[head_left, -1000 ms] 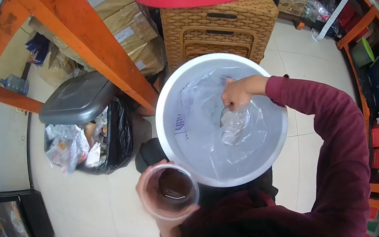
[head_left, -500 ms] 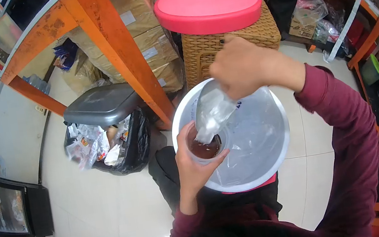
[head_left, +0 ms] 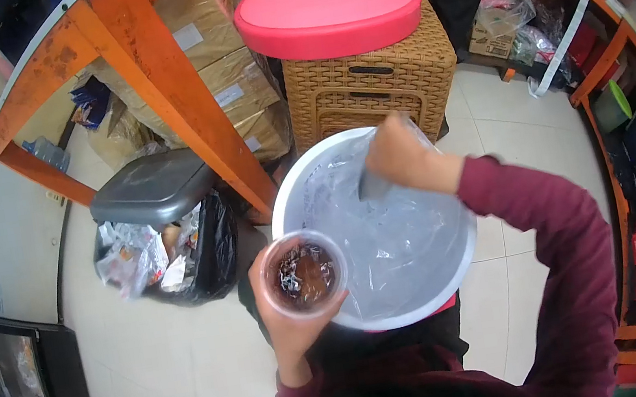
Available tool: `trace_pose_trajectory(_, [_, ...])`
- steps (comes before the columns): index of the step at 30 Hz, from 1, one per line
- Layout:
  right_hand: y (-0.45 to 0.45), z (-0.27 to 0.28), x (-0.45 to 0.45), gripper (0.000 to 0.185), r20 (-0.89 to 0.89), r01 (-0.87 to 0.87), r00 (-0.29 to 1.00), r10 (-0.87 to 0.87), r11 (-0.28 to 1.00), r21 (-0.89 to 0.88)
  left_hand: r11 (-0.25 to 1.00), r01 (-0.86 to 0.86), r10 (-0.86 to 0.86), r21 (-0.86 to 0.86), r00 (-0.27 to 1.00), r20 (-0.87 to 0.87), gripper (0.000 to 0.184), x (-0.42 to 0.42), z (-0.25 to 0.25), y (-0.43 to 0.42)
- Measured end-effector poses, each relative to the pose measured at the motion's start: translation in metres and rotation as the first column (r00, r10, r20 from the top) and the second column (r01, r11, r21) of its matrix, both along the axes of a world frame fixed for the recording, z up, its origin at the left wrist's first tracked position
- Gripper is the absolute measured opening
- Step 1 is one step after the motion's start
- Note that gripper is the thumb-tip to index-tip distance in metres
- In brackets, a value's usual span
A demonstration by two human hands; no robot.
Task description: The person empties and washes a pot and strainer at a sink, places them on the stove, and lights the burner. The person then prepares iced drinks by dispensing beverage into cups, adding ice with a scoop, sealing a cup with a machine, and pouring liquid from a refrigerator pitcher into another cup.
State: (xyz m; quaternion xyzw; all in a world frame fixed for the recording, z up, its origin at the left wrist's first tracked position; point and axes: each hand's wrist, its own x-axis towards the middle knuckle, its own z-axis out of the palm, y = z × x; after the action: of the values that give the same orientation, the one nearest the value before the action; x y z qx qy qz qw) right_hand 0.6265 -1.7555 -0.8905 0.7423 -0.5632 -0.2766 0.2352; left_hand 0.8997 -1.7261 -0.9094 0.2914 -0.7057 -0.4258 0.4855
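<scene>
My left hand [head_left: 295, 332] is wrapped round a clear plastic cup [head_left: 305, 276] holding a dark brown drink with ice in it. The cup is over the near-left rim of a big white tub [head_left: 281, 219]. Clear ice [head_left: 393, 257] lies in the tub, where single pieces are hard to make out. Over the far side of the tub, my right hand [head_left: 400, 153] is closed on the handle of a grey scoop [head_left: 371, 185]. The scoop's blade points down into the tub, partly hidden by my hand.
A pink oval lid [head_left: 328, 20] rests on a woven brown stool [head_left: 433, 58] behind the tub. At left stand an orange table leg [head_left: 179, 96] and a full trash bin [head_left: 215, 251] with its grey lid [head_left: 148, 187] tilted up. Orange shelving [head_left: 599, 70] lines the right.
My right hand has moved the scoop from above the cup down into the tub. My left hand has drawn the cup slightly left and nearer, and ice now shows in the drink.
</scene>
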Motion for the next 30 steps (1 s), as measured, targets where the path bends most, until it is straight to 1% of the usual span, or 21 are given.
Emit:
trace_pose_trajectory(1, [-0.007,-0.047,-0.005,0.014,0.060,-0.028,0.998,0.021,0.993,0.117,0.998,-0.014,0.016,0.054,0.999,-0.030,0.092,0.004,0.003,0.005])
trace_pose_trajectory(3, [-0.005,-0.151,0.005,0.014,0.081,0.024,0.996,-0.037,0.986,0.162,0.998,-0.039,0.039,0.054,0.999,0.008,0.091,0.014,0.004,0.009])
trace_pose_trajectory(4, [0.000,-0.193,0.008,0.014,0.112,0.042,0.992,-0.065,0.980,0.192,0.997,-0.051,0.049,0.059,0.998,0.027,0.091,0.019,0.003,0.012])
trace_pose_trajectory(5, [-0.001,-0.216,0.007,0.013,0.151,-0.009,0.988,-0.022,0.980,0.201,0.995,-0.081,0.079,0.052,0.996,0.043,0.091,0.022,0.002,0.015])
trace_pose_trajectory(7, [-0.013,-0.216,-0.018,0.012,0.263,-0.307,0.934,0.241,0.919,0.248,0.985,-0.111,0.109,0.131,0.994,0.027,0.095,0.027,-0.003,0.025])
trace_pose_trajectory(8, [-0.018,-0.213,-0.028,0.012,0.285,-0.381,0.908,0.307,0.889,0.255,0.980,-0.124,0.123,0.155,0.992,0.015,0.097,0.029,-0.004,0.025])
trace_pose_trajectory(9, [-0.019,-0.207,-0.030,0.013,0.249,-0.393,0.909,0.335,0.888,0.239,0.984,-0.108,0.107,0.142,0.994,0.018,0.098,0.030,-0.006,0.021])
trace_pose_trajectory(12, [-0.021,-0.196,-0.041,0.013,0.382,-0.431,0.864,0.328,0.874,0.224,0.984,-0.097,0.086,0.149,0.993,0.080,0.101,0.046,-0.010,0.025])
trace_pose_trajectory(13, [-0.017,-0.216,-0.040,0.013,0.380,-0.311,0.901,0.208,0.921,0.234,0.983,-0.105,0.093,0.149,0.992,0.082,0.101,0.047,-0.010,0.025])
trace_pose_trajectory(14, [-0.010,-0.238,-0.027,0.013,0.343,-0.140,0.936,0.074,0.975,0.173,0.981,-0.097,0.088,0.167,0.994,0.060,0.100,0.049,-0.011,0.025])
trace_pose_trajectory(15, [-0.001,-0.264,-0.009,0.014,0.309,0.029,0.949,-0.058,0.995,0.098,0.979,-0.093,0.089,0.181,0.996,0.031,0.099,0.049,-0.012,0.024])
trace_pose_trajectory(16, [0.002,-0.269,0.002,0.014,0.286,0.191,0.940,-0.188,0.981,0.019,0.976,-0.095,0.096,0.197,0.995,0.003,0.099,0.049,-0.014,0.023])
trace_pose_trajectory(18, [0.013,-0.264,0.000,0.015,0.361,-0.006,0.931,-0.054,0.986,0.164,0.983,-0.060,0.061,0.174,0.998,0.003,0.094,0.053,-0.015,0.020])
trace_pose_trajectory(19, [0.007,-0.245,-0.007,0.016,0.387,-0.109,0.922,0.023,0.973,0.202,0.990,-0.075,0.068,0.121,0.996,0.062,0.097,0.057,-0.018,0.020])
trace_pose_trajectory(22, [0.008,-0.184,-0.005,0.013,0.424,0.006,0.893,-0.153,0.945,0.327,0.983,-0.052,0.057,0.175,0.998,-0.025,0.101,0.067,-0.018,0.026])
trace_pose_trajectory(23, [0.010,-0.168,0.002,0.013,0.426,0.103,0.877,-0.223,0.952,0.288,0.977,-0.045,0.059,0.209,0.997,-0.059,0.102,0.072,-0.022,0.027])
trace_pose_trajectory(25, [0.010,-0.147,0.006,0.013,0.427,0.297,0.829,-0.360,0.932,0.209,0.954,-0.101,0.121,0.282,0.991,-0.052,0.102,0.074,-0.014,0.031])
trace_pose_trajectory(26, [0.004,-0.151,0.005,0.013,0.480,0.307,0.817,-0.319,0.946,0.107,0.940,-0.124,0.145,0.317,0.988,-0.043,0.102,0.075,-0.012,0.032])
trace_pose_trajectory(27, [-0.004,-0.158,0.002,0.013,0.528,0.323,0.803,-0.276,0.946,0.004,0.958,-0.161,0.166,0.239,0.986,-0.003,0.104,0.081,-0.024,0.030])
trace_pose_trajectory(28, [-0.010,-0.168,-0.001,0.014,0.570,0.343,0.788,-0.230,0.934,-0.097,0.959,-0.174,0.178,0.223,0.984,0.002,0.104,0.083,-0.026,0.028])
trace_pose_trajectory(30, [-0.028,-0.213,0.004,0.015,0.478,0.228,0.855,-0.201,0.974,0.003,0.961,-0.196,0.198,0.197,0.980,0.011,0.104,0.084,-0.028,0.026])
